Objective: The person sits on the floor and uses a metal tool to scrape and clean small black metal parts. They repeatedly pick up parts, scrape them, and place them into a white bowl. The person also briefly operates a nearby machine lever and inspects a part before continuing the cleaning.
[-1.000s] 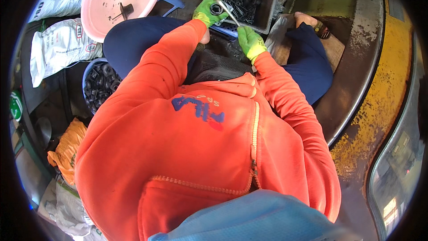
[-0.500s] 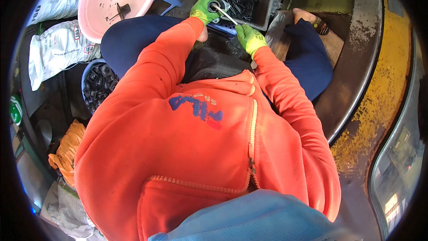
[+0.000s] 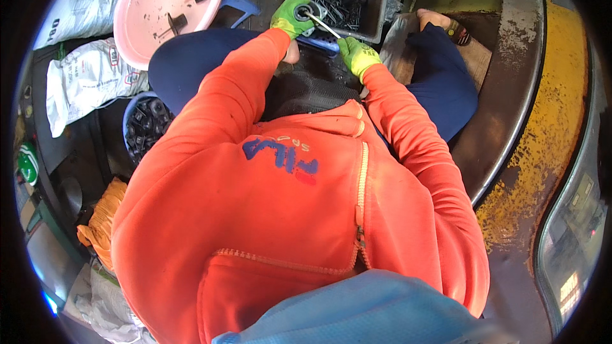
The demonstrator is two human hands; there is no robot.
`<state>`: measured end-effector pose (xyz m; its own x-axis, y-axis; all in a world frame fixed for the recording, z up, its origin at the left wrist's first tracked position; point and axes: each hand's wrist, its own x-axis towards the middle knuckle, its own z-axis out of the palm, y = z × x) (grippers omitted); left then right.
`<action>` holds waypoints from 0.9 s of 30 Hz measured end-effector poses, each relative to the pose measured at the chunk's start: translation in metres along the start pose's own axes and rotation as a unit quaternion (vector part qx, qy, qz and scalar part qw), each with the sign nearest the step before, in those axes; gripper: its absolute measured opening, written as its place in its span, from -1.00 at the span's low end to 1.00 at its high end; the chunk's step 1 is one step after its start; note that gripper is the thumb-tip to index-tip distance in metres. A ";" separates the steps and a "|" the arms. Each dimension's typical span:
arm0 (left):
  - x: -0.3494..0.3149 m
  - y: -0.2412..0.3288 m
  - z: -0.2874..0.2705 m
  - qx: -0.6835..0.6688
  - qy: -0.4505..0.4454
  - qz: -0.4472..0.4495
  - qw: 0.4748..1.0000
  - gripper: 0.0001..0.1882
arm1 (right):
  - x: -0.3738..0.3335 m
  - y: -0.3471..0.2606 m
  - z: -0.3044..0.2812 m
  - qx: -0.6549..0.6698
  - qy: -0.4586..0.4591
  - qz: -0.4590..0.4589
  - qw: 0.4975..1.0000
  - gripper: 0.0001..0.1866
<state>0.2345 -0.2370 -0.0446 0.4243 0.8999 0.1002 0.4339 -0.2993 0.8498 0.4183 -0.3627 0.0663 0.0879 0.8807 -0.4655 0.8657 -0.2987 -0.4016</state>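
Left grip [image 3: 291, 15] clasping round part [image 3: 305, 13]

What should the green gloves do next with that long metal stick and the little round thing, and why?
Probably push the thin metal rod further into the round dark part. The left hand grips that part, the right hand holds the rod's other end, and the rod's tip already sits at the part's opening, above the grey bin of metal pieces.
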 end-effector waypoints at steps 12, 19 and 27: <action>0.015 0.021 -0.012 -0.054 -0.008 -0.083 0.995 -0.32 | -0.019 -0.010 -0.043 0.127 0.024 -0.051 0.990 -0.55; 0.161 0.090 -0.075 -0.027 0.217 -0.089 0.972 -0.24 | -0.080 0.027 -0.103 0.591 0.163 0.079 0.786 -0.70; 0.187 0.078 -0.002 0.095 -0.022 0.014 0.995 -0.51 | -0.064 0.033 -0.122 0.719 0.145 0.116 0.670 -0.60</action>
<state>0.3457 -0.0917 0.0416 0.4711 0.8769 0.0956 0.5621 -0.3819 0.7336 0.5011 -0.3840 0.1794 0.4105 0.7208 -0.5585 -0.5390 -0.3023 -0.7862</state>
